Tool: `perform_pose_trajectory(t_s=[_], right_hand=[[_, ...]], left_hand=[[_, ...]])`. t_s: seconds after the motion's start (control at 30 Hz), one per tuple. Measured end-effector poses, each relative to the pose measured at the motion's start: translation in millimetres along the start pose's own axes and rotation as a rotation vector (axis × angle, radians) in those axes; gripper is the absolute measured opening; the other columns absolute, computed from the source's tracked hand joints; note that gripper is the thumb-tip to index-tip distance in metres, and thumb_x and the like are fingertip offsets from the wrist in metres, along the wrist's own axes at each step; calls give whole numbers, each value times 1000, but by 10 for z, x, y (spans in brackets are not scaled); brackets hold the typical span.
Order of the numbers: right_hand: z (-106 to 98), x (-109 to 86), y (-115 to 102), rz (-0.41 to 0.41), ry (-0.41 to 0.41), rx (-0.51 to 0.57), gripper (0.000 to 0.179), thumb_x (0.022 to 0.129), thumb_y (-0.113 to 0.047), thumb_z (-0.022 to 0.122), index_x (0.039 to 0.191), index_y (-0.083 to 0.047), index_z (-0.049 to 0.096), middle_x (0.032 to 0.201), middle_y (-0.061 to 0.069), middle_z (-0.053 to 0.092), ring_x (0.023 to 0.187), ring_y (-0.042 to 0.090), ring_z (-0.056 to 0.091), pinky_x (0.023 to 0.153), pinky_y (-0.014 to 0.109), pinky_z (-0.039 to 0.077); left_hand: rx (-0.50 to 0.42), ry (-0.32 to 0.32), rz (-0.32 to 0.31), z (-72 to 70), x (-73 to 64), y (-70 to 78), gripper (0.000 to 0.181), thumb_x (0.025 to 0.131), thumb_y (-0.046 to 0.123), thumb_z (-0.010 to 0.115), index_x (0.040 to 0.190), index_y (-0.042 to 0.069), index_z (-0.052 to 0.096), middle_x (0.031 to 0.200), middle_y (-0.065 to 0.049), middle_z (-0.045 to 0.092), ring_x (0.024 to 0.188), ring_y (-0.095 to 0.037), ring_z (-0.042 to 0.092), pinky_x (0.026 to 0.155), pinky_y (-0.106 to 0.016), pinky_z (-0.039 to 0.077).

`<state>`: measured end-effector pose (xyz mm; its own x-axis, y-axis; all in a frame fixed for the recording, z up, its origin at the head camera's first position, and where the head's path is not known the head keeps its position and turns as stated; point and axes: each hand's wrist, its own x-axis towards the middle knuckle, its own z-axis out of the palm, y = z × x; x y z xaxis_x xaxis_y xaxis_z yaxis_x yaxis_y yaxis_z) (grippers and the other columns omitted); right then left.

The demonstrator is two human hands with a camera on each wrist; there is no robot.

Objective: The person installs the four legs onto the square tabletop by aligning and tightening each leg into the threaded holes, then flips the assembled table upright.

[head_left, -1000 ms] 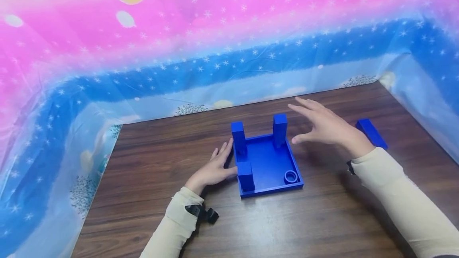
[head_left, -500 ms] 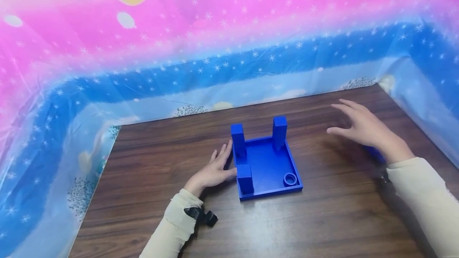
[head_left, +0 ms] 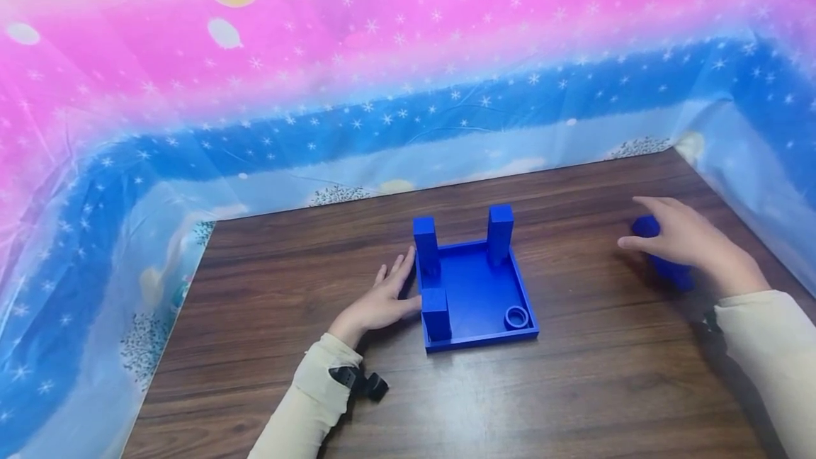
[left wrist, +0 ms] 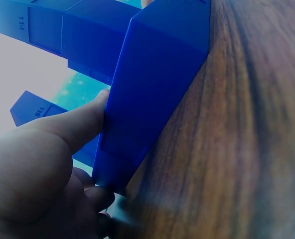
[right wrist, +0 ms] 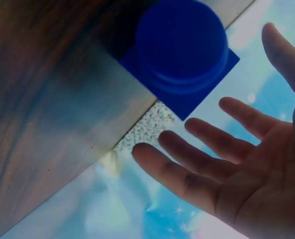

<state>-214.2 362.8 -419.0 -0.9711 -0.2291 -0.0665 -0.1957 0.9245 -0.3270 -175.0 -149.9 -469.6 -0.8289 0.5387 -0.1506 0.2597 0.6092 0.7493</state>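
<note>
A blue square tray (head_left: pixel 478 289) with a low rim lies on the table, resembling an upturned small tabletop. Three square blue posts stand in its corners: front left (head_left: pixel 436 317), back left (head_left: pixel 426 246) and back right (head_left: pixel 500 236). At the front right corner is a bare round socket (head_left: pixel 517 316). My left hand (head_left: pixel 376 307) rests against the tray's left side, fingers extended; its thumb (left wrist: pixel 85 122) touches the rim. My right hand (head_left: pixel 695 243) hovers with spread fingers over a loose blue post (head_left: pixel 672 273), whose round end (right wrist: pixel 182 45) shows in the right wrist view.
The dark wood table (head_left: pixel 268 303) has its back edge against a pink and blue printed cloth (head_left: pixel 382 112), which also hangs along both sides. A black wrist camera (head_left: pixel 370 382) sticks out beside my left cuff.
My right hand has moved right, from beside the back right post to above the loose post. The left hand and the tray stay in place.
</note>
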Motion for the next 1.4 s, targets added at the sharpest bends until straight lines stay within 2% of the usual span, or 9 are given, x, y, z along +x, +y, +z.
perform_pose_trajectory(t_s=[0.3, 0.47, 0.6, 0.7, 0.83, 0.97, 1.1, 1.23, 1.4], right_hand=[[-19, -54, 69, 60, -81, -16, 106, 91, -44, 82, 156, 17, 25, 148, 52, 28, 135, 71, 28, 104, 85, 29], [-7, -69, 101, 56, -100, -26, 101, 88, -33, 84, 156, 12, 27, 139, 54, 38, 126, 71, 39, 95, 84, 39], [6, -66, 136, 34, -105, -27, 97, 84, -22, 85, 156, 10, 29, 131, 53, 47, 117, 69, 51, 88, 78, 47], [19, -66, 160, 24, -125, 9, 95, 82, -14, 84, 155, 9, 29, 126, 53, 50, 103, 62, 60, 77, 66, 56], [45, -84, 195, 15, -144, 49, 91, 80, -8, 83, 153, 7, 31, 119, 49, 53, 93, 51, 63, 66, 53, 57], [75, -119, 218, 6, -128, 67, 88, 81, -8, 84, 150, 5, 32, 118, 47, 55, 97, 54, 62, 69, 57, 57], [89, -149, 186, -26, -82, 134, 85, 83, -7, 84, 147, 4, 30, 117, 46, 55, 98, 54, 63, 69, 58, 57], [64, -170, 64, -104, -51, 232, 81, 84, -3, 84, 142, 3, 28, 118, 42, 55, 98, 49, 65, 70, 54, 58], [-8, -240, -166, -162, -62, 312, 79, 86, 4, 82, 141, 0, 25, 121, 40, 53, 100, 47, 67, 70, 52, 61]], left_hand=[[-32, -4, -7, -5, -10, -4, 101, 103, 41, 66, 169, 6, -2, 176, -17, 1, 162, -30, -7, 128, -49, -12], [-43, 22, 16, 5, -19, -24, 107, 100, 53, 66, 169, 5, 0, 176, -17, 4, 162, -32, -4, 128, -50, -12], [-36, 26, 23, 14, -25, -38, 108, 100, 57, 64, 169, 4, 0, 176, -16, 4, 162, -33, -3, 128, -49, -11], [-32, 30, 30, 18, -20, -50, 108, 100, 56, 64, 169, 3, 1, 176, -17, 5, 162, -34, -2, 129, -51, -10], [-30, 26, 28, 12, -17, -44, 106, 101, 54, 65, 169, 4, 0, 176, -16, 5, 162, -33, -2, 129, -51, -10], [-16, 8, 11, 3, -17, -30, 104, 102, 48, 66, 169, 7, -1, 177, -12, 3, 163, -29, -4, 129, -49, -11], [-9, 0, 7, 1, -13, -26, 102, 102, 46, 65, 169, 8, -2, 177, -10, 1, 162, -28, -6, 128, -48, -12], [-13, 10, 9, 7, -11, -36, 104, 102, 49, 66, 170, 8, -1, 177, -11, 3, 163, -29, -4, 129, -49, -11], [-19, 34, 17, 28, 6, -71, 105, 100, 52, 66, 170, 7, 1, 177, -11, 5, 163, -29, -3, 129, -45, -10]])
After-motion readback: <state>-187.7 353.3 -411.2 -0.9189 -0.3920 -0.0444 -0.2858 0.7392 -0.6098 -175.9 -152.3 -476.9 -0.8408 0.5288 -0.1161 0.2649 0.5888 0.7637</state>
